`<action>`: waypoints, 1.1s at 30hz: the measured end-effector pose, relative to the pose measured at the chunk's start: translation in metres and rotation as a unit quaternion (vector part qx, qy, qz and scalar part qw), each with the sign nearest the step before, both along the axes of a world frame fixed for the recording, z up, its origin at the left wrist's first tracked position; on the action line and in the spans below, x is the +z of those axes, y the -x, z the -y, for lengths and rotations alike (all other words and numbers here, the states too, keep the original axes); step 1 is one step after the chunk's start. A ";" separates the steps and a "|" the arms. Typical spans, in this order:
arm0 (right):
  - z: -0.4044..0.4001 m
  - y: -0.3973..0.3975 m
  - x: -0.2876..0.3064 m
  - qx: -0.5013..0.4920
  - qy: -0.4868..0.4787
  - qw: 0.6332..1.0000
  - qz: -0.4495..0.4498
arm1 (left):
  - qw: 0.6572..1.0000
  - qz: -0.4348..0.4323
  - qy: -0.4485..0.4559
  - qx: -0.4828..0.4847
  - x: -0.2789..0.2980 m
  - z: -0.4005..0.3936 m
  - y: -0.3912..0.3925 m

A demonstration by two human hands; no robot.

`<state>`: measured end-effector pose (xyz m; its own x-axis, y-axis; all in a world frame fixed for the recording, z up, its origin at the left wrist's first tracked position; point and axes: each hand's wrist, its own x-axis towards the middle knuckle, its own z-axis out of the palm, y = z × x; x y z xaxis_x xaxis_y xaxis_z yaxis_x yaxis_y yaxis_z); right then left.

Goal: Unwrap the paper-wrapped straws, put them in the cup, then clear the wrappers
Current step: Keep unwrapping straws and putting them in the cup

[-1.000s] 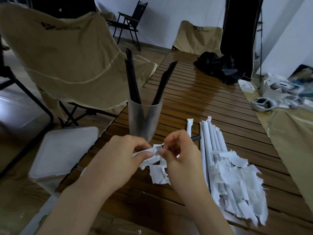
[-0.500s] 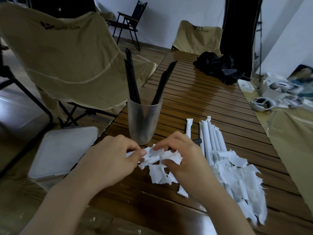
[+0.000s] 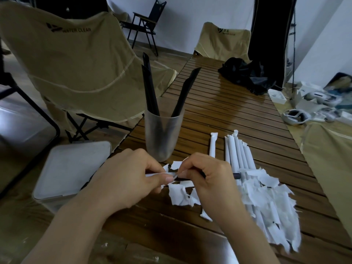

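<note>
One frosted cup (image 3: 162, 137) stands at twelve o'clock from the two hands, with four black straws (image 3: 149, 86) in it, two leaning left and two right. One more black straw (image 3: 236, 175) is half unwrapped. At three o'clock lie about six wrapped straws (image 3: 235, 151); the torn scraps (image 3: 266, 199) are too many to count.

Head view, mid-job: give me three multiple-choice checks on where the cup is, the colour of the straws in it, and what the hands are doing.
1. Where does the cup stand?
A. on the wooden table, beyond the left hand
B. on the grey bin lid
C. on the beige chair

2. What colour are the unwrapped straws in it?
A. white
B. black
C. red

3. What are the hands doing?
A. resting flat
B. lifting the cup
C. peeling paper off a straw

Key: 1 A, its base sits on the slats. 2 B, dark tubes rise above the rim. 3 C, the left hand pinches the wrapper while the right hand grips the dark straw.
</note>
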<state>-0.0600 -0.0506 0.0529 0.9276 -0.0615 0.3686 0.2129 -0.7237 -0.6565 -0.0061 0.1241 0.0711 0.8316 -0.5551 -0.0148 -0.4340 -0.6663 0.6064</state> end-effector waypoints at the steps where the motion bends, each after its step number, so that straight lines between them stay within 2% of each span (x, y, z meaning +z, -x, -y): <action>1: -0.001 0.000 0.000 -0.008 -0.007 1.000 -0.010 | 1.000 0.014 -0.001 -0.001 0.001 0.000 0.000; 5: -0.009 0.002 0.001 -0.052 -0.045 0.996 -0.064 | 0.998 0.054 -0.036 -0.012 0.008 0.000 0.002; 10: -0.006 0.002 0.007 -0.120 -0.144 0.977 -0.102 | 0.989 0.114 -0.076 -0.058 0.011 0.008 0.007; 13: -0.004 0.001 0.008 -0.135 -0.120 0.976 -0.124 | 0.989 0.120 -0.077 -0.049 0.007 0.008 0.006; 19: 0.000 0.001 0.008 -0.131 -0.082 0.983 -0.099 | 0.995 0.052 -0.067 -0.047 0.006 0.008 0.007; 25: 0.004 0.001 0.009 -0.152 -0.075 0.982 -0.083 | 0.995 0.094 -0.039 -0.015 0.003 0.007 0.005; 33: 0.005 0.000 0.005 -0.153 -0.059 0.982 -0.093 | 0.997 0.066 -0.040 -0.013 0.002 0.007 0.007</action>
